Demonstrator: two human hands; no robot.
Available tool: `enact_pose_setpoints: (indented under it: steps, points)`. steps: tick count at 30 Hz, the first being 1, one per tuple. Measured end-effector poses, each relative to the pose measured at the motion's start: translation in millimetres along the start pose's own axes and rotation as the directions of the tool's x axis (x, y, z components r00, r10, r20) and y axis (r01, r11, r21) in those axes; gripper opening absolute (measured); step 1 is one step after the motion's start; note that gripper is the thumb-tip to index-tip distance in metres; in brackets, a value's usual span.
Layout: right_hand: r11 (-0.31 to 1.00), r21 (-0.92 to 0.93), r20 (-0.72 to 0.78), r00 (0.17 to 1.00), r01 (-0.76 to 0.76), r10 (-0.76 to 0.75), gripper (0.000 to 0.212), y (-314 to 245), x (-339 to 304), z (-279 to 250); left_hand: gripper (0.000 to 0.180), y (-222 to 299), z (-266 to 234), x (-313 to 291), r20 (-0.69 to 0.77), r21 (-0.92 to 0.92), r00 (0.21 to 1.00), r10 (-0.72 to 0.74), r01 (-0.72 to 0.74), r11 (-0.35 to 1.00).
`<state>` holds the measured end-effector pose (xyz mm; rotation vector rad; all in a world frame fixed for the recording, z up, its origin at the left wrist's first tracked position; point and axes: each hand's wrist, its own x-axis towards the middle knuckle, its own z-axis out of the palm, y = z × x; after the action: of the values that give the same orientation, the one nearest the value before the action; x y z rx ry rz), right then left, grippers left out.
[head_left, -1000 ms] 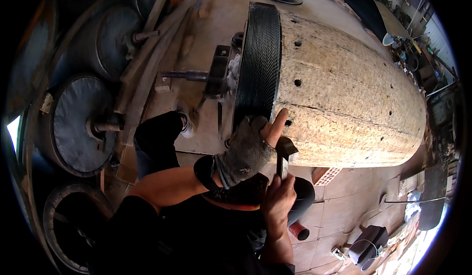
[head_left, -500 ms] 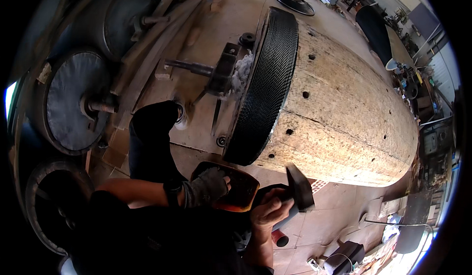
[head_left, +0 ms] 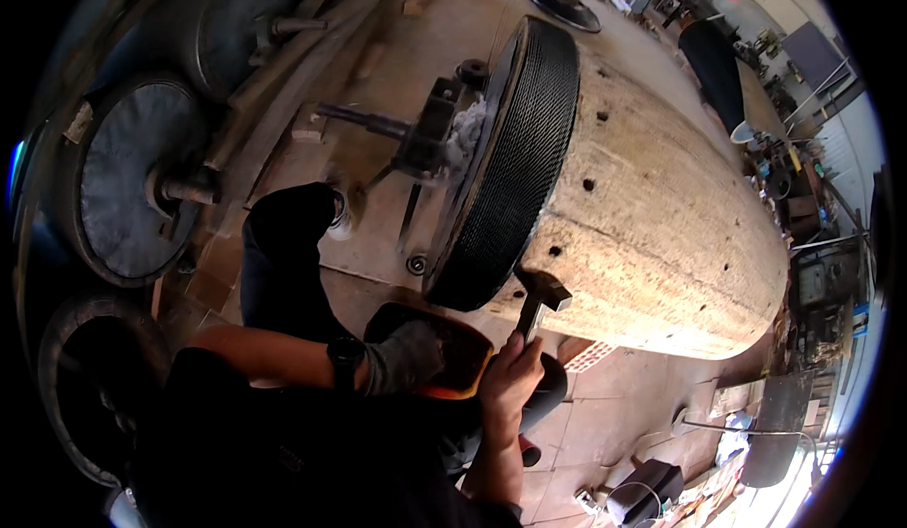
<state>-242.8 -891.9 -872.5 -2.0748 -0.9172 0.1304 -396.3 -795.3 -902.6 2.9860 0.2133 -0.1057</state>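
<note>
My right hand (head_left: 511,373), bare, is closed round the handle of a hammer (head_left: 546,290). The hammer's head is in front of the lower part of a big pale wooden drum (head_left: 661,216), beside a black ribbed band (head_left: 515,164) that wraps the drum's left end; whether it touches cannot be told. A grey work glove covers my left hand (head_left: 406,356). It reaches into a dark open tub (head_left: 463,335) with an orange rim, on or by my lap. Its fingers are in shadow, and what they touch is hidden. Several dark holes dot the drum's surface.
A metal shaft and bearing block (head_left: 425,136) stick out from the drum's left end. Large metal rollers (head_left: 142,183) and long planks (head_left: 274,117) line the left side. A red perforated brick (head_left: 588,353) sits below the drum. Tools crowd the far right.
My right hand has swung the hammer up and left, toward the drum's banded end. My left hand has lowered its fingers into the tub. The view has shifted slightly.
</note>
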Motion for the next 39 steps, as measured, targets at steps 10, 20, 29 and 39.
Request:
enact_pose_setpoints:
  steps: [10,20,29,39]
  points:
    - [0.984,-0.124,-0.074,0.987,0.13,-0.14,0.026,19.1,2.5,12.4,0.022,2.5,24.3,-6.2,-0.1,-0.001,0.995,0.004,-0.004,1.0]
    - [0.894,-0.293,-0.163,0.904,0.339,-0.396,0.022,2.4,-3.6,-6.1,0.021,2.4,9.7,-0.3,-0.056,-0.023,0.994,0.09,-0.091,0.996]
    - [0.907,0.081,-0.385,0.852,0.413,-0.354,0.031,6.8,-12.1,-2.9,0.018,-4.1,28.8,-3.2,-0.228,-0.053,0.968,0.107,-0.122,0.991]
    - [0.893,0.044,-0.467,0.799,0.449,-0.378,0.027,7.8,-18.2,2.2,0.016,-7.4,4.0,-3.2,-0.232,-0.181,0.972,-0.026,-0.017,0.983]
